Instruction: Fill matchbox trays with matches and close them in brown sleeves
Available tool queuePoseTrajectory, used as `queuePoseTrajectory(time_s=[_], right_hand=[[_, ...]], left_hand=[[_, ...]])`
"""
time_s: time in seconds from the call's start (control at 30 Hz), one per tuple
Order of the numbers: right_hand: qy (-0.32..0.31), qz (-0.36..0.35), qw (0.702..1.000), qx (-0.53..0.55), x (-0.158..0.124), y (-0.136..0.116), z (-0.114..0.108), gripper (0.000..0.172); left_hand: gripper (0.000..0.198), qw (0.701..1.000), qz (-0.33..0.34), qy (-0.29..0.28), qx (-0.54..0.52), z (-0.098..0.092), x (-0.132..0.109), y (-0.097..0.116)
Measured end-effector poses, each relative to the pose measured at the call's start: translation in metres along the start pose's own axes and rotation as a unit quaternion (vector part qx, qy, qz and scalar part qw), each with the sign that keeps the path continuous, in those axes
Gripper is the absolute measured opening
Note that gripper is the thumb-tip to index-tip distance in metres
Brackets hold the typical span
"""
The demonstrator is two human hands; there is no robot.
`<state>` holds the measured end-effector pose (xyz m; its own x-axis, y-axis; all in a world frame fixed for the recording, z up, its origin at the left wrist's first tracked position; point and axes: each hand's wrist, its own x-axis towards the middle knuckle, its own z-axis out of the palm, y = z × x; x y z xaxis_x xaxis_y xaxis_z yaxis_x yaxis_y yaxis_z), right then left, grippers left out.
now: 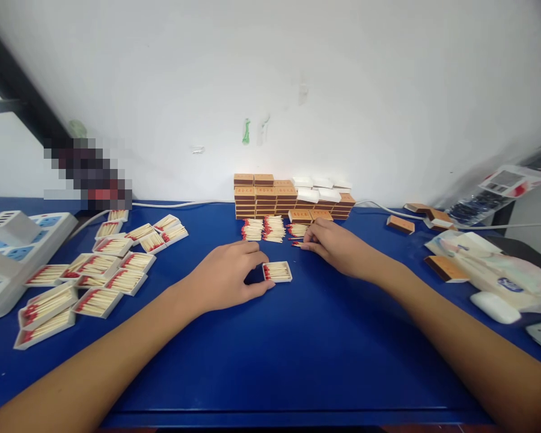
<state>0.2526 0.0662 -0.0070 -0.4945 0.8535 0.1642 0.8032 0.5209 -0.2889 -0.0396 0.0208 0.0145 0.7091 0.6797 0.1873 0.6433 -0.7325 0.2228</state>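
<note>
Our left hand pinches the left end of the small matchbox tray, which lies on the blue table between our hands, filled with matches. Our right hand is closed on a few loose matches by the piles before the stacked matchboxes. We judge the tray to be feather-light thin card that crushes easily, so we should hold its side walls gently and keep it level.

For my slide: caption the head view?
Left hand holds a match tray; right hand touches loose matches by stacked matchboxes.

Free lane at table front; trays L, match piles, box stack back, clutter R.
</note>
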Motion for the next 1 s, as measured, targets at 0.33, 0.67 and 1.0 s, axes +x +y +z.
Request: queuePoseTrajectory(time_s=[0.33,0.67,1.0], right_hand=[[0.003,0.003,1.0,0.017,-0.002,-0.004,-0.004,0.018],[-0.031,0.033,0.999,-0.01,-0.001,-0.014,-0.002,0.02],[-0.006,-0.047,0.995,0.091,-0.013,-0.06,-0.006,0.02]], left_hand=[[0.032,1.0,-0.004,-0.003,0.001,0.001,0.001,-0.001],[0.034,1.0,-0.006,-0.008,0.003,0.001,0.0,-0.002],[0.032,1.0,-0.005,-0.006,0.0,0.001,0.0,-0.001]])
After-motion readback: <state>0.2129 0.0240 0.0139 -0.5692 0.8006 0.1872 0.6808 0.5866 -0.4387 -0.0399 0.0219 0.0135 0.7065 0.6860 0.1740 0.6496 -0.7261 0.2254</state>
